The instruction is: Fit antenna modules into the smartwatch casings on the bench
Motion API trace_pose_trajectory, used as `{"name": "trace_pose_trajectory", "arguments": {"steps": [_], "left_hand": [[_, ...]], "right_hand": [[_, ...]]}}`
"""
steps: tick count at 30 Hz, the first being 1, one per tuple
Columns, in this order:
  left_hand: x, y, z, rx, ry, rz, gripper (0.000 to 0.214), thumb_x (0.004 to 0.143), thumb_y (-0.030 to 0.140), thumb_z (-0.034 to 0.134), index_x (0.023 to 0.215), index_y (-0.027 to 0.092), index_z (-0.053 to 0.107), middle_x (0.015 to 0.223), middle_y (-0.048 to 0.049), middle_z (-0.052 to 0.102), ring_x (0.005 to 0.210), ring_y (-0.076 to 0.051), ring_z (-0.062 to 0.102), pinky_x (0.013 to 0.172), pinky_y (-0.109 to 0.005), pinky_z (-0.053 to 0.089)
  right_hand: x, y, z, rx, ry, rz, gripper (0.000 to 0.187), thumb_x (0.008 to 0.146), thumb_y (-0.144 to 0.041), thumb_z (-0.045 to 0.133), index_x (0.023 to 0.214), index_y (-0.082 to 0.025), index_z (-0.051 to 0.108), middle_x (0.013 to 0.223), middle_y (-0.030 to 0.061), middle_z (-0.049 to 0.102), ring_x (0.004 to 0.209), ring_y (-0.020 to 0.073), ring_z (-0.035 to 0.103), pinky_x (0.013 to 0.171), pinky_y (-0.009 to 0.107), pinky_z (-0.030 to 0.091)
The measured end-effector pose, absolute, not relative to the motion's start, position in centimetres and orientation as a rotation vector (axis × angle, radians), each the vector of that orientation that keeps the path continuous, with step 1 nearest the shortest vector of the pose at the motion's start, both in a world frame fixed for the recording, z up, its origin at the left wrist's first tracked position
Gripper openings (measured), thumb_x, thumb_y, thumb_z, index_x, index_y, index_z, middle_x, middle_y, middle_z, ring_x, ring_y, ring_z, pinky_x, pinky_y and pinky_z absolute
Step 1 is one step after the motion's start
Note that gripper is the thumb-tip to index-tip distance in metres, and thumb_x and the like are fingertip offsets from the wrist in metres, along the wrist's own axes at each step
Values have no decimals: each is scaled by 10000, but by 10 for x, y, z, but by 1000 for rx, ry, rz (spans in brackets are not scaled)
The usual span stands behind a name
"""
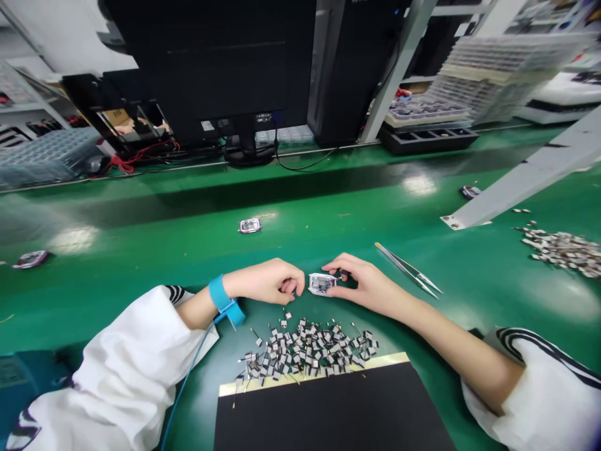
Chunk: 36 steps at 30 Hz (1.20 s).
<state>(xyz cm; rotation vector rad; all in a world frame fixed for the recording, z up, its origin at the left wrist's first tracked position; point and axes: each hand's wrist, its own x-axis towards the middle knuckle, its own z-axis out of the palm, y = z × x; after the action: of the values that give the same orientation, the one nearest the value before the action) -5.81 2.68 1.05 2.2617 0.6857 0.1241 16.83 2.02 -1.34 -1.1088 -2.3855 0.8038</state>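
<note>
A small white-rimmed electronic casing (321,284), shaped like a watch case with circuitry inside, lies on the green bench top. My right hand (359,282) grips it at its right end, thumb below and fingers above. A small dark bit shows under those fingers, too small to name. Just left of the casing, my left hand (277,282) is curled closed, apart from it; whatever its fingers may hold is hidden. A blue wrist strap (224,299) circles my left wrist. Below both hands spreads a pile of small grey-and-black components with thin leads (310,347).
Metal tweezers (407,270) lie right of my right hand. A black mat (323,410) is in front. Similar casings rest at the back (250,225) and left (32,259). Another parts pile (563,250) lies right, near a slanting metal post (521,172). A monitor (220,69) stands behind.
</note>
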Motion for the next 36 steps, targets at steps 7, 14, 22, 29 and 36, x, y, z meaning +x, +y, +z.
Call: {"name": "trace_pose_trajectory", "arguments": {"steps": [7, 14, 22, 29, 36], "left_hand": [[-72, 38, 29, 2209, 600, 108, 188, 738, 38, 497, 859, 141, 598, 913, -34, 583, 822, -102, 530, 718, -169, 409], [-71, 38, 27, 2222, 540, 22, 264, 785, 41, 452, 933, 176, 624, 954, -46, 614, 873, -123, 559, 766, -189, 417], [-67, 38, 20, 2356, 842, 92, 103, 758, 171, 562, 828, 125, 621, 722, -17, 561, 570, -67, 484, 533, -148, 362], [-75, 41, 25, 2315, 914, 162, 279, 752, 290, 590, 982, 137, 558, 807, -28, 577, 678, -91, 515, 588, -154, 401], [-76, 43, 24, 2299, 824, 35, 153, 715, 170, 614, 861, 127, 623, 801, -35, 606, 678, -94, 552, 633, -160, 434]], "right_hand": [[169, 28, -24, -1152, -2253, 764, 148, 798, -259, 493, 843, -157, 590, 721, 17, 551, 589, 94, 476, 556, 231, 408], [176, 23, -25, -1136, -2239, 773, 293, 752, -317, 555, 1010, -180, 526, 897, 47, 545, 663, 111, 473, 589, 255, 433], [180, 18, -23, -1124, -2322, 796, 263, 790, -311, 504, 1024, -192, 512, 973, 52, 529, 752, 126, 491, 671, 285, 453], [181, 17, -22, -1093, -2354, 760, 378, 733, -370, 576, 1055, -192, 489, 987, 54, 526, 774, 134, 502, 692, 293, 465], [180, 17, -26, -1061, -2374, 742, 404, 717, -344, 600, 1072, -198, 474, 994, 55, 519, 794, 141, 498, 723, 310, 456]]}}
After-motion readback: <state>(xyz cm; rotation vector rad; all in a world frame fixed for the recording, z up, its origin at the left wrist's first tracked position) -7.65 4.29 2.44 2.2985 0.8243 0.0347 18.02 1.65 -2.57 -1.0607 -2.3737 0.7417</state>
